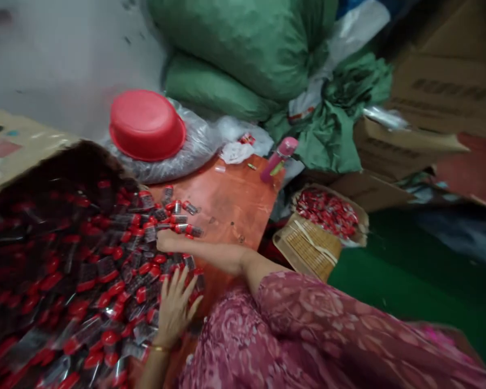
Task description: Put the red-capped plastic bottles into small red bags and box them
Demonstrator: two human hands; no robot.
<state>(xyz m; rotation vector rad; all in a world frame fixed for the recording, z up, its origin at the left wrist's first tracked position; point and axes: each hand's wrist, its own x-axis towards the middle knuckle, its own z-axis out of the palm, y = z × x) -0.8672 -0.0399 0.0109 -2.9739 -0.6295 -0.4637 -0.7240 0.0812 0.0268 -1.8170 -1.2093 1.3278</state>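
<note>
A large heap of small clear bottles with red caps (117, 289) spreads across the left, dark contents showing through their walls. My left hand (175, 308), with a bangle at its wrist, lies back-up over the heap's near edge, fingers spread and touching bottles. Farther up, my right hand (168, 241) reaches in from the right, its fingers curled in at the edge of the heap. Whatever it may hold is hidden. Several loose bottles (179, 219) lie just beyond it on the orange sheet (227, 202).
An upturned red basin (146, 124) rests on a filled plastic bag (186, 148). A pink bottle (277, 159) stands at the sheet's far corner. Right of it, a basket (308, 243) adjoins a tray of small red items (328, 210). Green sacks (243, 43) and cardboard boxes (441, 97) fill the back.
</note>
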